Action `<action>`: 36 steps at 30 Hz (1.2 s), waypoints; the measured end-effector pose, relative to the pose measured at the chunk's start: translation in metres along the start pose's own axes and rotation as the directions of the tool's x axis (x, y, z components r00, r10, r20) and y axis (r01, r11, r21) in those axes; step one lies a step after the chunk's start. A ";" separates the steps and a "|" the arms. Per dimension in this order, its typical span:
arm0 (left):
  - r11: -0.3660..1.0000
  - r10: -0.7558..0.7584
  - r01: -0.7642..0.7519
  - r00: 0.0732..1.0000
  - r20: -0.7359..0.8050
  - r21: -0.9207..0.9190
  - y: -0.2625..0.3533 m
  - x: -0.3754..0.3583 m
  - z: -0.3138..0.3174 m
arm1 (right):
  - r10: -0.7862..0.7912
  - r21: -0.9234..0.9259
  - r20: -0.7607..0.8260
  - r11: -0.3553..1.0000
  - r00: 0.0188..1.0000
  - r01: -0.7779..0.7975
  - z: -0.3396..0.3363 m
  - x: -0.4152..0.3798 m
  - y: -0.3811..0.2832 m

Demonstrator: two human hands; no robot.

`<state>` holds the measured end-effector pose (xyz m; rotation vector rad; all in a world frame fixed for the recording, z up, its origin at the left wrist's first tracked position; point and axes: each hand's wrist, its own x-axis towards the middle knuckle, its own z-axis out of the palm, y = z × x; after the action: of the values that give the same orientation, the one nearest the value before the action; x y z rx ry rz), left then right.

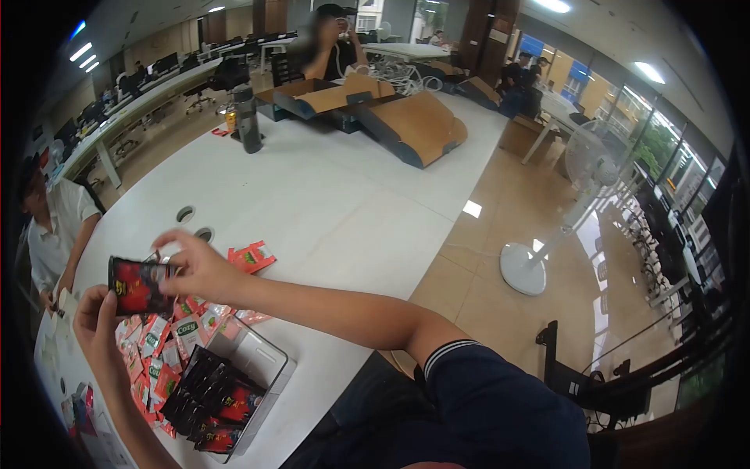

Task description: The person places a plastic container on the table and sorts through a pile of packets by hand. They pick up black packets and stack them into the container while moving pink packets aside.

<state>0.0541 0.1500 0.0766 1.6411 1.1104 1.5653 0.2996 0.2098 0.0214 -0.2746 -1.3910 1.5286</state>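
A black and red packet (137, 288) is held up above the table between my two hands. My left hand (98, 320) pinches its left edge, thumb in front. At its right end, my right hand (201, 270) has its fingers bent against the packet; they are slightly blurred. Below my hands, a clear plastic bin (273, 366) holds a stack of similar black packets (215, 399). Many red and white sachets (160, 344), some marked "Cozy", lie in a loose pile beside the bin. Another red sachet (254, 256) rests beyond my right wrist.
Open cardboard boxes (414, 129) and a dark bottle (247, 117) stand at the table's far end. Two round cable holes (185, 213) pierce the white tabletop (344, 203). A person (58, 223) sits at left. A standing fan (590, 168) is on the floor at right.
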 end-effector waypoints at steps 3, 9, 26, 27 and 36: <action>0.977 -0.029 -0.005 0.988 0.154 0.213 -0.004 -0.005 -0.004 | -0.240 -0.500 0.141 0.820 0.961 0.278 -0.005 0.004 0.011; 0.882 0.044 -0.135 0.977 0.206 0.452 0.016 -0.021 0.017 | -0.145 -0.496 0.073 0.853 0.987 0.162 0.016 -0.011 -0.019; 0.986 -0.125 0.084 0.944 0.304 0.143 0.011 -0.012 0.010 | 0.082 -0.649 0.207 0.757 0.975 0.074 -0.012 -0.015 -0.104; 0.984 -0.132 0.094 0.956 0.263 0.153 0.001 -0.007 0.003 | 0.115 -0.621 0.215 0.783 0.970 0.045 -0.013 -0.017 -0.111; 0.903 -0.085 0.095 0.996 -0.041 0.419 -0.105 -0.009 -0.062 | 0.281 -0.804 0.192 0.594 0.940 -0.014 0.012 -0.052 -0.093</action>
<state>-0.0233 0.1840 -0.0121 1.8136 1.6003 1.3490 0.3624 0.1468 0.0807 -0.7493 -2.3214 0.9832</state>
